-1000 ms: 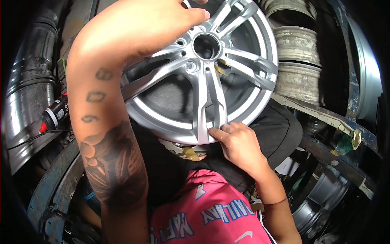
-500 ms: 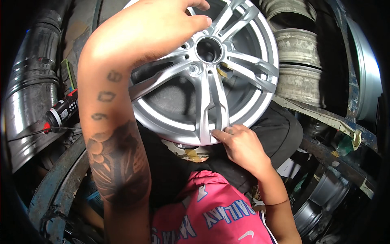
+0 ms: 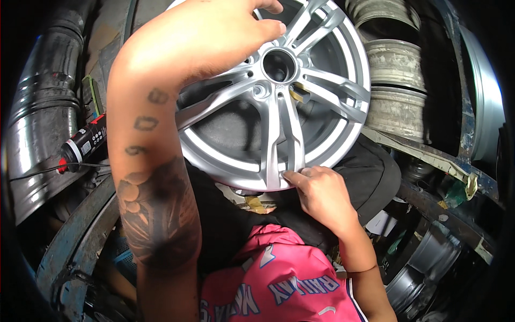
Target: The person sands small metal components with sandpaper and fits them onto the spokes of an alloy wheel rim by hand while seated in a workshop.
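Observation:
A silver alloy wheel rim (image 3: 273, 145) with paired spokes lies face up in front of me, its near edge over my dark trousers. My left hand (image 3: 249, 27) reaches across its upper left part; thumb and one finger are spread, with nothing visible between them. The remaining fingers are cut off by the upper picture edge. At the near edge, my right hand (image 3: 324, 196) grips the wheel rim, with a fingertip resting beside a spoke's outer end. Part of that hand's fingers is curled out of sight. Under the spokes, a small yellowish piece (image 3: 296, 94) shows near the hub.
Dusty wheel barrels (image 3: 397, 64) are stacked at the right, beside a worn metal rack (image 3: 429, 153). Shiny dark barrels (image 3: 45, 107) stand at the left. A black bottle with a red tip (image 3: 83, 142) lies by my left forearm. More wheels (image 3: 424, 263) sit lower right.
The wheel and both hands appear shifted very slightly to the right in the picture. My right hand keeps its grip on the near edge, and my left hand stays over the upper part.

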### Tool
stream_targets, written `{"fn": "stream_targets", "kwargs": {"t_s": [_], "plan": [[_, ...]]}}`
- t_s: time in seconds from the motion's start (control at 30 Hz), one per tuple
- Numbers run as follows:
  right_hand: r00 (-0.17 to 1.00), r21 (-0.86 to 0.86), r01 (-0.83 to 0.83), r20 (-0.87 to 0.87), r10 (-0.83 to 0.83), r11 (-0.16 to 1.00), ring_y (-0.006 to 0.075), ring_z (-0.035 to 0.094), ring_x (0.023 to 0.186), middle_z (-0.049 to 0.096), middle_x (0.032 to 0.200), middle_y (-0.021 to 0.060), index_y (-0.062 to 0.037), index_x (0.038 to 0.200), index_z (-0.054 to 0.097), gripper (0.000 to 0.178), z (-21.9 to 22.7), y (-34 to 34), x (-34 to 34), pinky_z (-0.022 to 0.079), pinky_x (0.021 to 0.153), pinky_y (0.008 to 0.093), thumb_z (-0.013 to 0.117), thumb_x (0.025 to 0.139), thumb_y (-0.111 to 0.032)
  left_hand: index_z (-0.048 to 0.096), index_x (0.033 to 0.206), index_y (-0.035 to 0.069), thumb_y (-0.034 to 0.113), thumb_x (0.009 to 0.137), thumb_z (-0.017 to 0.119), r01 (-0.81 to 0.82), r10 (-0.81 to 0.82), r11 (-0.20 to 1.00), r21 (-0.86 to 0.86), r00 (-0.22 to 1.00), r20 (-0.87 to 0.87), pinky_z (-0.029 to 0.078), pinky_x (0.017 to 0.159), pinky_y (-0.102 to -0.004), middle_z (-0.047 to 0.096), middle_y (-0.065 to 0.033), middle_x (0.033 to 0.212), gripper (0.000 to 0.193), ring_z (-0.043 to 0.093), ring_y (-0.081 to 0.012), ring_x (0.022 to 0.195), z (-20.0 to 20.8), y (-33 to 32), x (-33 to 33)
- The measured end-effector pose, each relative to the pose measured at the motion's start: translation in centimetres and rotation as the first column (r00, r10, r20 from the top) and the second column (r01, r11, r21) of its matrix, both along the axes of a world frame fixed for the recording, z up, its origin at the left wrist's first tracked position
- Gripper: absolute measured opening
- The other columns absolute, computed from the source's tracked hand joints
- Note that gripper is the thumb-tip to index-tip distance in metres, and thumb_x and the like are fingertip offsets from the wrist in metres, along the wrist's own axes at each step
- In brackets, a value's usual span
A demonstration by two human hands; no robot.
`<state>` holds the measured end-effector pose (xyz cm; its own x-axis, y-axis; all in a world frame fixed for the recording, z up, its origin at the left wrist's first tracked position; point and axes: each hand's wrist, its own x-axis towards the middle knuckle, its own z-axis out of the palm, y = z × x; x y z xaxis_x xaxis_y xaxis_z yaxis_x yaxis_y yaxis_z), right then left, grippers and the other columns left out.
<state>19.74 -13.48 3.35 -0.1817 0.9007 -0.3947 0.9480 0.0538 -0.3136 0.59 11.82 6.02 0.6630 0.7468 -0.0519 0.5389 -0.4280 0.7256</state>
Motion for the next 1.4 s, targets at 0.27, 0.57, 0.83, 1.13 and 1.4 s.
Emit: {"fn": "stream_targets", "kwargs": {"t_s": [0.27, 0.57, 0.83, 1.13, 1.4], "plan": [[0.998, -0.023, -0.053, 0.036, 0.053, 0.998, 0.0312, 0.068, 0.076, 0.066, 0.074, 0.0124, -0.0048, 0.095, 0.071, 0.02, 1.0, 0.6, -0.1, 0.054, 0.071, 0.0425, 0.063, 0.076, -0.006, 0.065, 0.132, 0.008, 0.037, 0.101, 0.061, -0.065, 0.064, 0.997, 0.028, 0.997, 0.031, 0.056, 0.092, -0.0357, 0.07, -0.0145, 0.119, 0.043, 0.07, -0.0258, 0.105, 2.6, -1.4, -0.8], [0.999, -0.065, -0.019, 0.04, 0.022, 0.998, 0.0324, 0.069, 0.076, 0.068, 0.076, 0.013, -0.0068, 0.099, 0.072, 0.023, 0.1, 0.3, 0.1, 0.055, 0.069, 0.0448, 0.063, 0.078, -0.009, 0.064, 0.131, 0.006, 0.035, 0.099, 0.064, -0.066, 0.093, 0.981, -0.18, 0.985, 0.146, 0.054, 0.094, -0.0349, 0.069, -0.0144, 0.122, 0.043, 0.069, -0.0274, 0.107, 2.9, -1.2, -0.1], [1.0, 0.01, -0.006, 0.024, 0.006, 1.0, 0.0325, 0.068, 0.075, 0.068, 0.077, 0.0115, -0.0083, 0.1, 0.074, 0.023, -0.4, 0.4, -0.5, 0.055, 0.069, 0.0437, 0.066, 0.079, -0.008, 0.064, 0.13, 0.005, 0.036, 0.099, 0.065, -0.091, 0.095, 0.995, -0.045, 0.99, 0.109, 0.053, 0.095, -0.035, 0.066, -0.0152, 0.126, 0.044, 0.068, -0.0258, 0.108, 2.4, -1.1, -0.2], [0.999, -0.001, 0.007, -0.038, -0.007, 1.0, 0.0305, 0.069, 0.079, 0.07, 0.079, 0.0113, -0.0057, 0.1, 0.075, 0.026, 0.4, 0.6, 0.9, 0.056, 0.073, 0.0422, 0.066, 0.076, -0.006, 0.064, 0.131, 0.006, 0.037, 0.099, 0.064, -0.041, 0.042, 0.999, -0.028, 0.999, 0.03, 0.053, 0.093, -0.0352, 0.063, -0.0166, 0.128, 0.045, 0.067, -0.026, 0.107, 0.2, 0.2, 0.1], [0.997, 0.122, 0.082, -0.013, -0.081, 0.989, 0.0278, 0.062, 0.083, 0.068, 0.084, 0.0073, -0.0073, 0.107, 0.074, 0.032, 0.7, 0.2, -0.3, 0.052, 0.078, 0.0393, 0.067, 0.077, -0.003, 0.063, 0.132, 0.005, 0.04, 0.099, 0.065, 0.143, -0.071, 0.896, -0.421, 0.981, 0.182, 0.055, 0.089, -0.0337, 0.065, -0.0161, 0.123, 0.048, 0.068, -0.0244, 0.103, 4.3, -1.0, -2.1]]}}
